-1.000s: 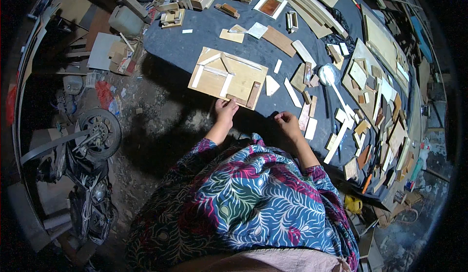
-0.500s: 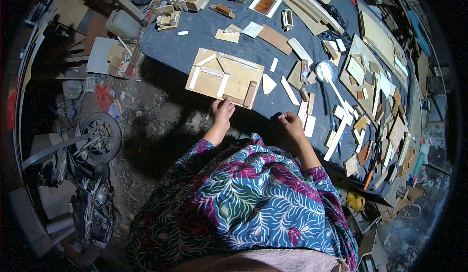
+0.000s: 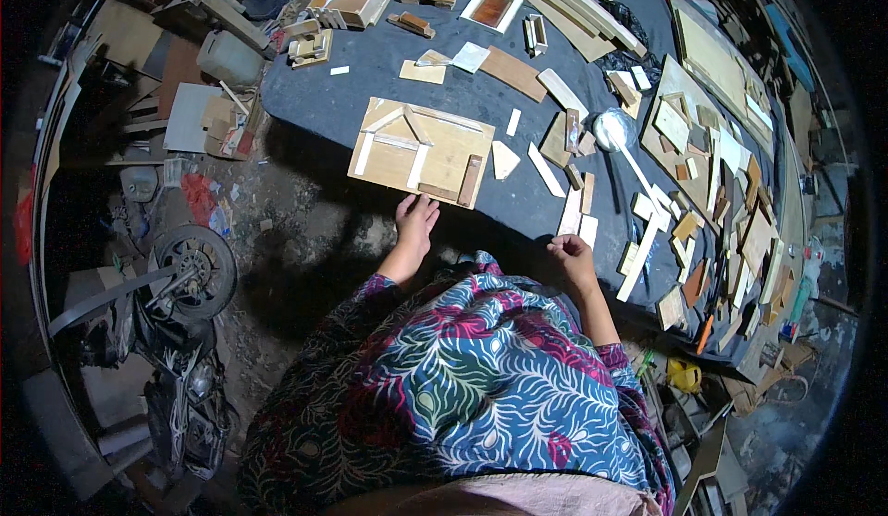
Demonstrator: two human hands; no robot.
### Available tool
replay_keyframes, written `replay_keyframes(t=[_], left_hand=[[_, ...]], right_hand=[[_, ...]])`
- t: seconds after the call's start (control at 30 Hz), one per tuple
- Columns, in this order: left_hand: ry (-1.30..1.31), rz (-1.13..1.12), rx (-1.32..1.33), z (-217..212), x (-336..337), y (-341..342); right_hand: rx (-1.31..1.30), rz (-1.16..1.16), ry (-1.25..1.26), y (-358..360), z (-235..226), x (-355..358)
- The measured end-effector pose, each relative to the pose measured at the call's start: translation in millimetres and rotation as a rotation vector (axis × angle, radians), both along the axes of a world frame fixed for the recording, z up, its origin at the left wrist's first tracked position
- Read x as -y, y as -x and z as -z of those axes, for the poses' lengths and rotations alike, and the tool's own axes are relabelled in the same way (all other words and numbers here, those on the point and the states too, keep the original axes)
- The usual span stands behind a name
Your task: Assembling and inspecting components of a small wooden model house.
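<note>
My left hand [image 3: 415, 222] lies flat with fingers spread, gripping nothing, fingertips just touching the near edge of the plywood panel [image 3: 421, 151]. My right hand [image 3: 571, 255] is loosely curled at the edge of the dark table [image 3: 370, 91]; I cannot tell whether it holds anything. The panel sits just beyond my left fingertips, near the table's edge. It already carries several pale strips [image 3: 418, 166] laid out in a frame-like pattern and one darker strip [image 3: 470, 180] at the side toward my right hand. I judge the layout partly done: loose wood pieces [image 3: 546, 169] lie unplaced beyond my right hand. Compared with a second ago, the panel looks unchanged, and both hands have kept nearly the same places.
</note>
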State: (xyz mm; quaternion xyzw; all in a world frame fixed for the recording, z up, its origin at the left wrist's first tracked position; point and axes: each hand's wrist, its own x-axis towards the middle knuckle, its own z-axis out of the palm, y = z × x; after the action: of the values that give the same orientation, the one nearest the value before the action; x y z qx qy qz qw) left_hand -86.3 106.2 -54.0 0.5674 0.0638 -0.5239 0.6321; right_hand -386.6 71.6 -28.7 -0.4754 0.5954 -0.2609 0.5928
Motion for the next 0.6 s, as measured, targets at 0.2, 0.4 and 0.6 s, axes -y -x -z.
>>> replay_keyframes(t=[0.2, 0.4, 0.6], left_hand=[[0.045, 0.039, 0.020, 4.9, 5.6, 1.8], [-0.205, 0.065, 1.193, -7.7, -4.7, 0.0], [0.162, 0.730, 1.798, -44.4, 8.1, -4.9]], right_hand=[[-0.057, 0.085, 0.045, 1.6, -6.5, 5.9], [0.118, 0.645, 0.255, 33.8, -2.6, 56.1], [0.523, 0.814, 0.053, 79.9, -24.4, 116.9]])
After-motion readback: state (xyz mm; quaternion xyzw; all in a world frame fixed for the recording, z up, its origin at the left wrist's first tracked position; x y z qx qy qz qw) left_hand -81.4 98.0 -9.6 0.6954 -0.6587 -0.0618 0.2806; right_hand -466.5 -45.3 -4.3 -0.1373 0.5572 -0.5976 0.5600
